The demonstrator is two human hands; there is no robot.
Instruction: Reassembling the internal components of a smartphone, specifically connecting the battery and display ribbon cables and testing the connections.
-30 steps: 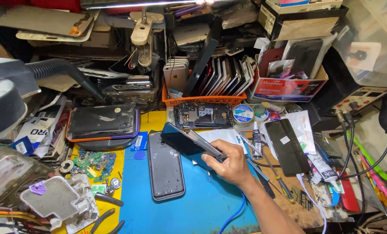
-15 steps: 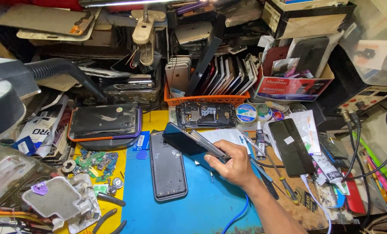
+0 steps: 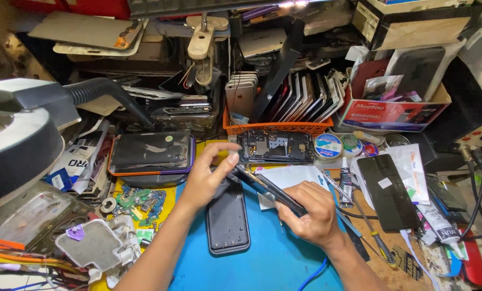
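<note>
Hands (image 3: 262, 196) on flat glossy screen panel (image 3: 262, 187)

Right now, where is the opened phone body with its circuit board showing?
In the head view, the opened phone body lies flat just in front of the orange basket, beyond both hands, with round tape rolls to its right.

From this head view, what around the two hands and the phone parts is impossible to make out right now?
- Head view: upper end of the phone frame on the blue mat, covered by the left hand.
- Near end of the thin panel, wrapped by the right hand.
- Where the left fingertips meet the panel: too small to tell contact.
- Blue cable, cut off by the bottom edge.
</note>
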